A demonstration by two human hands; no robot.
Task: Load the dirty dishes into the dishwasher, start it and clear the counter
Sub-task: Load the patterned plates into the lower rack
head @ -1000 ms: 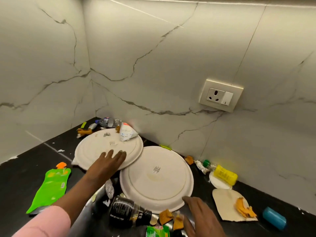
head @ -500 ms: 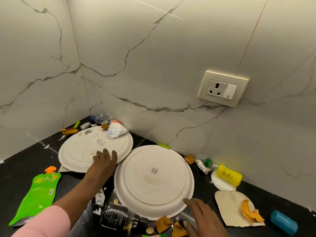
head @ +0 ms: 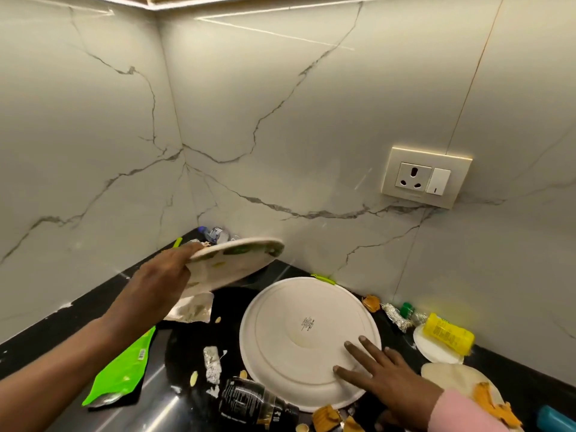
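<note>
the left hand [head: 156, 279] gripped the tilted plate [head: 232, 265] by its near rim. the right hand [head: 385, 374] lay with flat, straight fingers on the upside-down plate [head: 290, 310], its nearer edge just under the palm.

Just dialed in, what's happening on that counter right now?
A person is clearing a littered black counter. Their left hand grips the rim of a soiled white plate and holds it tilted, clear of the counter. Their right hand rests flat, fingers spread, on a second plate lying upside down on the counter. Wrappers, foil scraps, a green pouch and a dark jar on its side lie around. No dishwasher is in view.
</note>
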